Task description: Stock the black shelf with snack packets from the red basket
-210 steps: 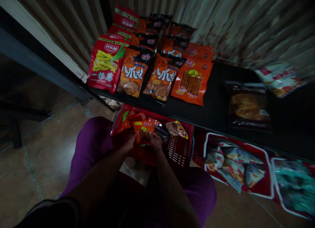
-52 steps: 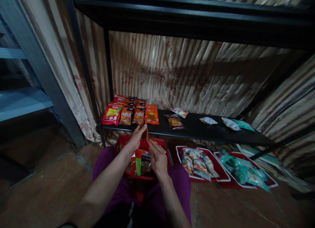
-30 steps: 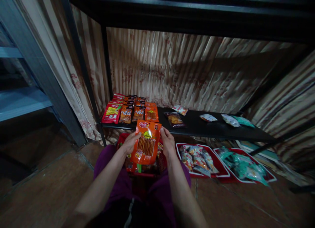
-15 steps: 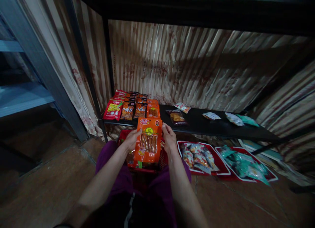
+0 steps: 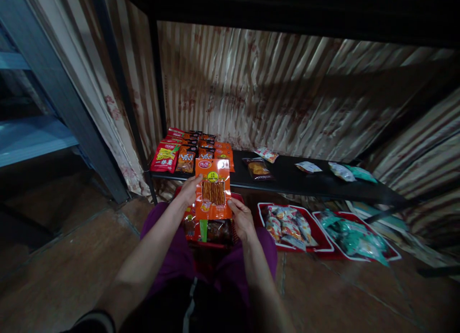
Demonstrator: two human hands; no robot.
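- Head view: both hands hold one orange packet (image 5: 213, 187), which is above the red basket (image 5: 237, 197) at the person's knees, with its printed front facing the camera.
- Left hand (image 5: 189, 191) pinches the left edge of this packet; the thumb lies on the front, and the other fingers are mostly hidden, so I cannot tell how they stand.
- Right hand (image 5: 241, 218) pinches the packet near its lower right corner, with the fingers bent.
- Behind the packet is the black shelf (image 5: 287, 176). On its left part stand red bags (image 5: 166, 158) and, just beside them, orange-and-black bags (image 5: 186, 159).
- Further right on the shelf lies a dark brown packet (image 5: 258, 169), well apart from the hands.
- On the floor at right, white packs (image 5: 289, 225) and teal packs (image 5: 355, 237) fill two other baskets (image 5: 321, 237).
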